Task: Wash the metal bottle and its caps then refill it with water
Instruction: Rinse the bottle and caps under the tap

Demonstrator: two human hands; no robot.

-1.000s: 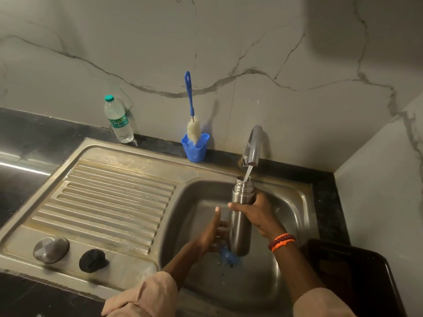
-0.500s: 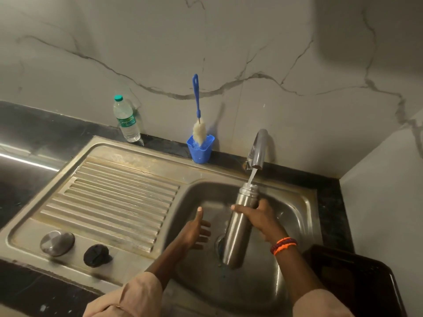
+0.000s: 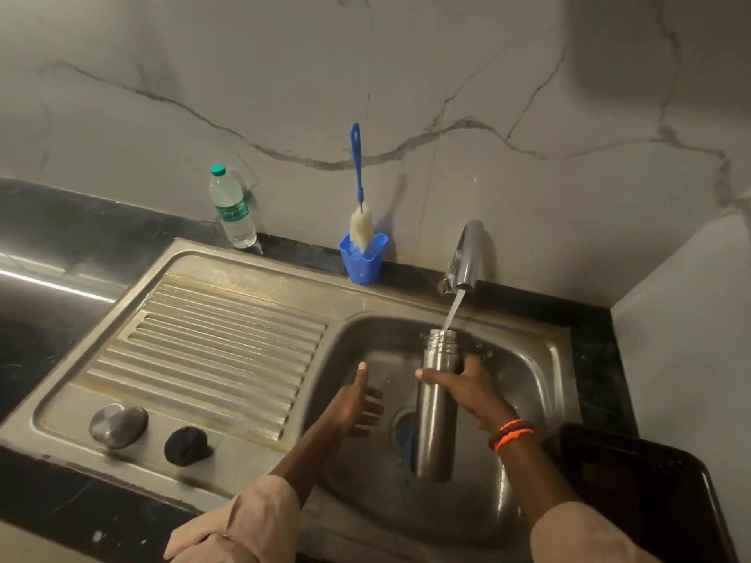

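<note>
My right hand [image 3: 471,390] grips the metal bottle [image 3: 435,420] near its top and holds it upright over the sink basin [image 3: 524,384]. Water from the tap [image 3: 465,256] streams into its open mouth. My left hand [image 3: 355,404] hovers just left of the bottle with fingers spread, touching nothing. The round metal cap [image 3: 118,425] and the black inner cap [image 3: 185,445] lie side by side on the drainboard's front left corner.
A blue bottle brush [image 3: 359,197] stands in a blue cup [image 3: 363,258] at the wall. A plastic water bottle [image 3: 232,207] stands left of it. The ribbed drainboard [image 3: 219,351] fills the left. A dark tray [image 3: 650,489] sits at the right.
My left hand let go of the bottle's lower part and drew away to the left. The bottle's base swung, then it stood upright under the stream again.
</note>
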